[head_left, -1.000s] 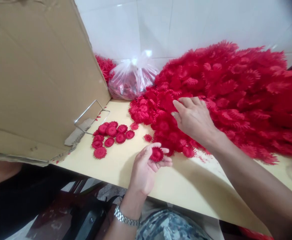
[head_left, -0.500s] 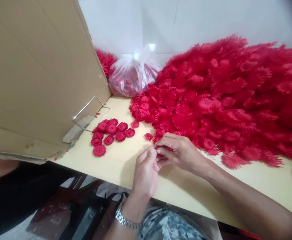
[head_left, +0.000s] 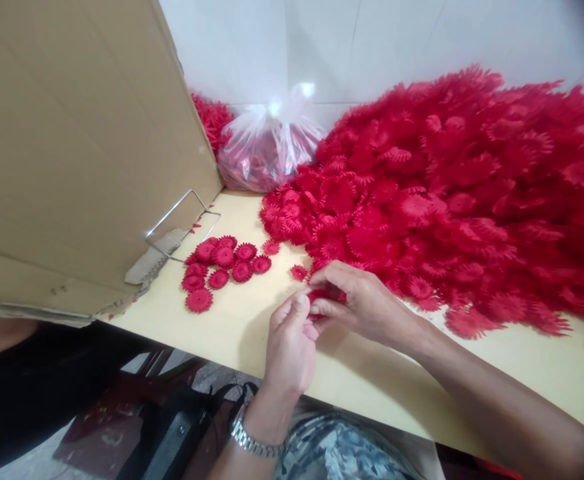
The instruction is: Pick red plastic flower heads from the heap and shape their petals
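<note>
Over the table's front half, my left hand (head_left: pixel 291 343) and my right hand (head_left: pixel 365 300) meet with fingers pinched together. Between them is a red artificial flower piece (head_left: pixel 326 294), mostly covered by the fingers. My right thumb and forefinger curl around it; the left thumb presses at its near-left side. A small red flower (head_left: pixel 299 273) lies just beyond my left fingertips. To the left rests a group of finished-looking round red flowers (head_left: pixel 223 257) with toothed edges. A large heap of loose red petal pieces (head_left: pixel 422 193) spreads behind and right of my right hand.
A tall cardboard sheet (head_left: pixel 82 147) stands at the left, with a bent wire frame (head_left: pixel 172 220) at its foot. A tied clear plastic bag (head_left: pixel 267 153) of red pieces sits against the white wall (head_left: pixel 372 47). Another person's dark clothing (head_left: pixel 47 393) shows at lower left.
More of the red flower piece shows between my fingers, as the right forefinger and thumb have parted slightly around it. Both hands stay in nearly the same place.
</note>
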Demonstrator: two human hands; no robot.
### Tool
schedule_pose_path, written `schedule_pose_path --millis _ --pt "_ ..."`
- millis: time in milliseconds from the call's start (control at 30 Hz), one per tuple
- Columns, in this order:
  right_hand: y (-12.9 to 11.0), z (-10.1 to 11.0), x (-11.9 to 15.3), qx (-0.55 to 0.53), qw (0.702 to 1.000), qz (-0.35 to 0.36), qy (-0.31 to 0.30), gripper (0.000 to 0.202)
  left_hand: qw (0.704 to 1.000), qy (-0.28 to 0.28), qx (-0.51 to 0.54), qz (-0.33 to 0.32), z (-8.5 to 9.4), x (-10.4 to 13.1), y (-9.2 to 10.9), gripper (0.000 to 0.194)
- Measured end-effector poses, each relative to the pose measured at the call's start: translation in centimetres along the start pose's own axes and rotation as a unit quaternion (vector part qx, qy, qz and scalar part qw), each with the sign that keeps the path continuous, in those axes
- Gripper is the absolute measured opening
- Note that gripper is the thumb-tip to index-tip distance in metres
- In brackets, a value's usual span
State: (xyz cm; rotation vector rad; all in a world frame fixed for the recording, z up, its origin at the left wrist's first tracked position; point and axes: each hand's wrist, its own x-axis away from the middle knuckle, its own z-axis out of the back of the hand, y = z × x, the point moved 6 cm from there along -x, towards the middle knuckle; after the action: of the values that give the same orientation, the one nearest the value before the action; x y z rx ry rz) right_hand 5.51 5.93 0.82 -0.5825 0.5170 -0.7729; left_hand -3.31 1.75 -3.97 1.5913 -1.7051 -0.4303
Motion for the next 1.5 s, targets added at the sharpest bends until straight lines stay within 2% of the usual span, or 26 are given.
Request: schedule_pose_path --millis 100,167,267,367,500,633,700,833,900,967,1067,1133,1167,1267,1333,1500 --pt "-0.1 -0.2 0.0 0.015 1.000 0.017 -0.017 0.008 1.000 -0.003 -0.010 0.006 -0.1 0.1 -0.2 0.020" --pt "-0.3 -0.2 0.2 0.044 0.998 0.047 -0.005 0.009 1.000 -0.002 -0.019 0.005 -0.1 0.2 -0.3 0.020" --pt "-0.5 -0.2 0.5 0.095 0.991 0.086 0.042 0.019 1.000 0.006 -0.029 -0.001 -0.1 0.2 -0.4 0.018" --pt "-0.7 -0.4 0.7 0.159 0.975 0.122 0.095 0.021 0.999 0.019 -0.024 -0.026 0.0 0.2 -0.3 0.018" --pt "-1.1 -0.5 0.7 0.176 0.963 0.120 0.164 0.021 0.998 0.042 0.007 -0.048 0.2 0.2 0.0 0.016" --pt "-1.0 1.6 0.4 0.129 0.959 0.070 0.241 0.016 0.996 0.065 0.017 -0.054 0.6 0.3 0.5 0.014" --pt "-0.5 3.5 -0.2 0.188 0.942 0.053 0.271 0.017 0.997 0.057 0.015 -0.048 0.7 0.3 0.7 0.018" --pt "1.3 6.7 -2.3 0.368 0.899 -0.009 0.237 0.025 0.999 0.039 0.015 -0.015 0.9 0.2 0.5 0.023" --pt "1.6 7.0 -2.7 0.372 0.904 -0.003 0.213 0.025 0.999 0.032 0.028 -0.007 0.9 0.2 0.4 0.025" --pt "0.9 5.9 -2.3 0.296 0.937 0.039 0.183 0.019 0.999 0.021 0.048 -0.005 0.8 0.1 0.4 0.023" --pt "-0.3 2.4 -1.3 0.140 0.985 0.069 0.074 0.018 0.998 0.008 0.066 -0.012 0.3 0.1 0.3 0.018" --pt "-0.6 0.5 -0.7 0.078 0.995 0.058 0.019 0.015 0.998 0.005 0.069 -0.013 0.1 0.2 0.2 0.018" --pt "-0.7 0.0 -0.6 0.059 0.997 0.058 0.010 0.012 0.998 0.006 0.068 -0.013 0.1 0.2 0.1 0.018" --pt "-0.9 0.0 -0.6 0.017 0.995 0.093 0.033 0.002 0.998 0.007 0.053 -0.018 0.1 0.4 -0.1 0.017" --pt "-1.0 0.2 -0.5 0.012 0.992 0.114 0.053 0.010 0.999 0.010 0.037 -0.026 0.2 0.5 -0.1 0.017" --pt "-1.0 0.1 -0.1 0.111 0.979 0.128 0.113 0.022 0.999 0.017 0.012 -0.045 0.4 0.5 0.2 0.014"
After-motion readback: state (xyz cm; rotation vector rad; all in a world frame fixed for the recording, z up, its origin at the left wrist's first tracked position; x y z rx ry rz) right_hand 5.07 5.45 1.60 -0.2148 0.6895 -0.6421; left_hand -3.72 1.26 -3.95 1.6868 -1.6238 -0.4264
